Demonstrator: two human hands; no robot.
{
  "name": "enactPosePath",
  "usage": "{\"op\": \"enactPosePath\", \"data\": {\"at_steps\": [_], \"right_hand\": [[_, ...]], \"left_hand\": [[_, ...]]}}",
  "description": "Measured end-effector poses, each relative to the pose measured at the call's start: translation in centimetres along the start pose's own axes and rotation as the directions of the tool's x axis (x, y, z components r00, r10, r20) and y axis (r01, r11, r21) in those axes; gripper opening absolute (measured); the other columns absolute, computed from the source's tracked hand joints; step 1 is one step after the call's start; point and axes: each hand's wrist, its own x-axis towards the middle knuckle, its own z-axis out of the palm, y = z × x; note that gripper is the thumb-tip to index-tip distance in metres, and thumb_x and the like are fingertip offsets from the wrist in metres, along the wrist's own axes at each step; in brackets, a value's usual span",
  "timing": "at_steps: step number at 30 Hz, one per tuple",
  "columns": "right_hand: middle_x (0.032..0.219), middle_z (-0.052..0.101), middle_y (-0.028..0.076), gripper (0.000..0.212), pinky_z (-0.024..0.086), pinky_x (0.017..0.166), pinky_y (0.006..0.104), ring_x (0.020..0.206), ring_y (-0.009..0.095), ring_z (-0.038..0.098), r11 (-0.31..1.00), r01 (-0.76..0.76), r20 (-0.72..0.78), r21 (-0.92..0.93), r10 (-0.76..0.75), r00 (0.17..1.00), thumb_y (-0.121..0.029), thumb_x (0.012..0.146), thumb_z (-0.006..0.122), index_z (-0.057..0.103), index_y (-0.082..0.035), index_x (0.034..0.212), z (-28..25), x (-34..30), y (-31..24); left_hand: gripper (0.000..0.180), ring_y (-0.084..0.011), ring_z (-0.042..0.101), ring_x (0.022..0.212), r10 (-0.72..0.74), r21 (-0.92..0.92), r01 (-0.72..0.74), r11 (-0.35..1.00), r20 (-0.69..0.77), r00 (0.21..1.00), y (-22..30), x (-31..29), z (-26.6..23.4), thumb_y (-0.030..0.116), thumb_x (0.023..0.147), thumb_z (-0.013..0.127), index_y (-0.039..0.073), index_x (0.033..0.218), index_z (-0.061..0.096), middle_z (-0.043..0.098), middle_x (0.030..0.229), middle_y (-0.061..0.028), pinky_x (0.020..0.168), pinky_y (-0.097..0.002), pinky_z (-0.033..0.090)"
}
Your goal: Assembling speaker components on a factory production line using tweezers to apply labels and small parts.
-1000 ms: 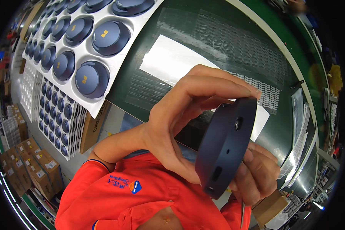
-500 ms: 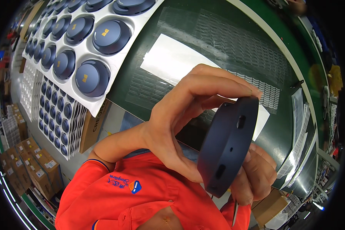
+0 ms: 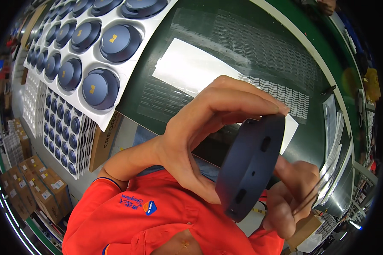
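A dark blue round headphone ear cup (image 3: pixel 253 165) is held on edge, its slotted side wall facing up. My left hand (image 3: pixel 181 136) grips it from the left, fingertips on the far rim and thumb at the near end. Close by its right side is my right hand (image 3: pixel 295 191), blurred, with fingers bent and pressed together. A thin dark tool (image 3: pixel 312 195), like tweezers, runs along this hand; its tip is not clear. The cup's right-hand face is turned out of sight.
At the left, a white moulded tray (image 3: pixel 104 119) holds several blue ear cups (image 3: pixel 100 89). A white sheet (image 3: pixel 191 59) and clear film with curved pieces (image 3: pixel 264 46) lie on the green table (image 3: pixel 144 97). Stacked trays (image 3: pixel 61 127) and cardboard boxes (image 3: pixel 42 182) stand lower left.
My right hand has drawn away from the ear cup to the right, and the tool has swung from below the hand to its right side. The cup has sunk slightly, still in my left hand.
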Motion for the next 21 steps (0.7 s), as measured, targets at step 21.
{"op": "enactPosePath", "data": {"at_steps": [21], "right_hand": [[0.089, 0.067, 0.024, 0.04, 0.046, 0.049, 0.0269, 0.044, 0.015, 0.052, 0.651, -0.392, 0.115, 0.65, 0.426, 0.897, -0.045, 0.1, 0.039, 0.054, -0.011, 0.116, 1.1, -1.0, 2.0]], "left_hand": [[0.045, -0.0379, 0.064, 0.1, 0.017, 0.03, -0.019, 0.999, 0.063, 0.998, -0.3, -0.3, -1.0, 0.024, 0.089, 0.067, -0.007, 0.116, 0.048, 0.055, 0.11, -0.0284, 0.086, -0.041, 0.055]]}}
